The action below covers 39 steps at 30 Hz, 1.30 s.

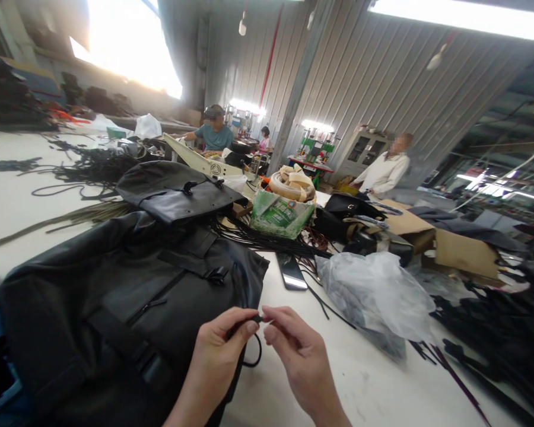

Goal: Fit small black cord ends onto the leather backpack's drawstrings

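Note:
My left hand [218, 350] and my right hand [300, 356] meet low in the middle of the view, fingertips pinched together on the end of a thin black cord [254, 350] that loops down below them. The cord hangs at the near edge of a black leather backpack [129, 290] lying flat on the white table [365, 379]. A second black bag [173, 193] rests on top of it, further back.
A dark phone [291, 271] lies beyond my hands, next to a crumpled clear plastic bag [378, 293]. A green box of tan straps [282, 207], cardboard boxes [463, 249], and loose black cords [89, 169] crowd the table. Other people sit further back.

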Each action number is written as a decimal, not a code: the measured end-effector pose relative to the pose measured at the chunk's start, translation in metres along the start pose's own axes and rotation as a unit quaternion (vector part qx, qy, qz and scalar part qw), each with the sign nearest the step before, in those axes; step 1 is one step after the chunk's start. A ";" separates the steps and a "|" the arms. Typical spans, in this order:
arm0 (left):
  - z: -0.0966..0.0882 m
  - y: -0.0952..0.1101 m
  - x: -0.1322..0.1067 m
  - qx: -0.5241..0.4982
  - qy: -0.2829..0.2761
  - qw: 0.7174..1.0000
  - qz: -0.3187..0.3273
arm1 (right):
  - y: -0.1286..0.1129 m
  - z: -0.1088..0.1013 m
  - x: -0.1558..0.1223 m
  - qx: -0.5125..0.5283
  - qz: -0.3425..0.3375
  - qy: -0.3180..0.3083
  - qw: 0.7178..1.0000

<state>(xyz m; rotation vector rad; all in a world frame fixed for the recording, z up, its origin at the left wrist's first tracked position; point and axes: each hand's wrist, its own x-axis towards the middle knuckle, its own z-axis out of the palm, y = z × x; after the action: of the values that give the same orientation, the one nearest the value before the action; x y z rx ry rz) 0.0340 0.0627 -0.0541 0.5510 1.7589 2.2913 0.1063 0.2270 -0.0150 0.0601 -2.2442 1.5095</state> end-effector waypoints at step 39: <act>0.004 -0.001 -0.002 0.066 0.001 0.993 0.094 | -0.047 0.017 0.070 0.190 0.056 -0.077 0.977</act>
<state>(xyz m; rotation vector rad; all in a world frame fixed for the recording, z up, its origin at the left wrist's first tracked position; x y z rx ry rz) 0.0372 0.0656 -0.0544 0.7685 1.9466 2.3055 0.0498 0.2071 0.0468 0.1725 -2.0681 2.0422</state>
